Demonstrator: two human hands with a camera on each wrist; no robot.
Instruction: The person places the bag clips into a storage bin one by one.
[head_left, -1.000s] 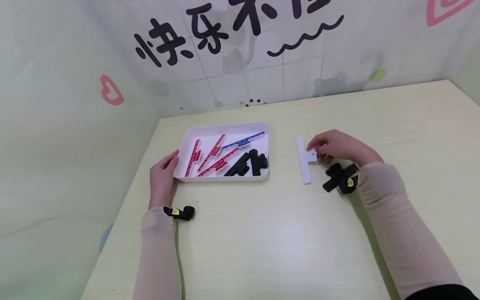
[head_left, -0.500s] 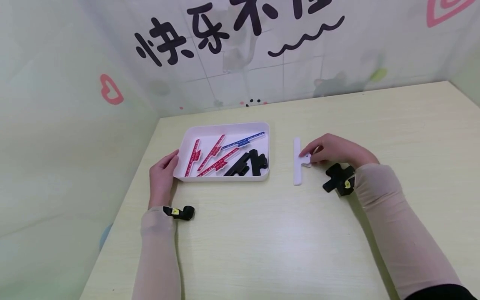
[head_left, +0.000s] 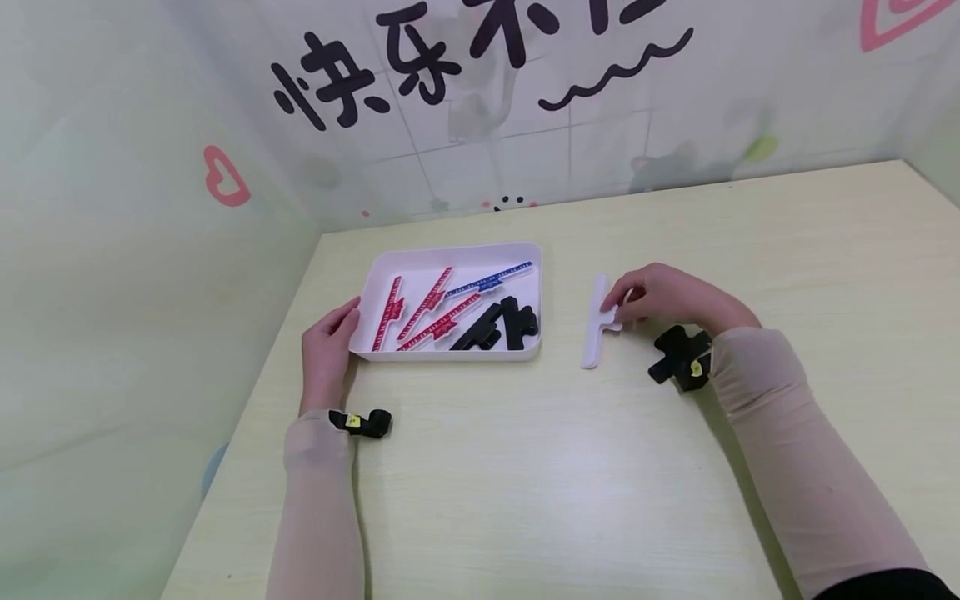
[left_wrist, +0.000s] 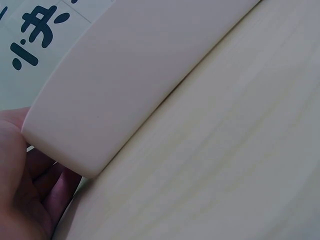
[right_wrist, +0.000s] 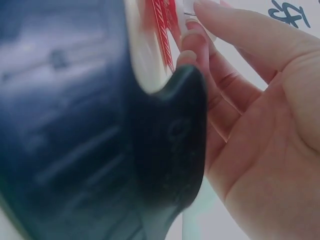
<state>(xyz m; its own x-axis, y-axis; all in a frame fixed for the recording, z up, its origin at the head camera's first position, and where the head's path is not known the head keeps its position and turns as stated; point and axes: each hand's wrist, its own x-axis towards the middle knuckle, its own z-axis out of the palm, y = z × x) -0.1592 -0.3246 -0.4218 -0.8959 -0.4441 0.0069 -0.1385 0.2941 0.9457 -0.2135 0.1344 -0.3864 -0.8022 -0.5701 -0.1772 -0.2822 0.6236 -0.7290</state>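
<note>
On the left of the table, my left hand (head_left: 328, 346) grips the near-left corner of a shallow white tray (head_left: 450, 357), whose wall (left_wrist: 115, 75) fills much of the left wrist view. Inside lie red ruler-marked clips (head_left: 386, 315), a blue one (head_left: 487, 281) and black clips (head_left: 513, 323). To the right of the tray, my right hand (head_left: 667, 296) pinches the grip of a long clip (head_left: 592, 343), white on the side seen from above. The right wrist view shows red ruler print on this clip (right_wrist: 162, 30) at the fingertips. Whether it touches the table cannot be told.
A pale wooden table (head_left: 525, 475) extends around the tray and both arms. Behind it hangs a printed white backdrop (head_left: 510, 125). A black wrist mount (right_wrist: 65, 125) blocks the left half of the right wrist view.
My right hand has shifted slightly left, its fingers moving further onto the clip. The clip has moved left and turned, its near end now leaning left. My left hand and the tray stay put.
</note>
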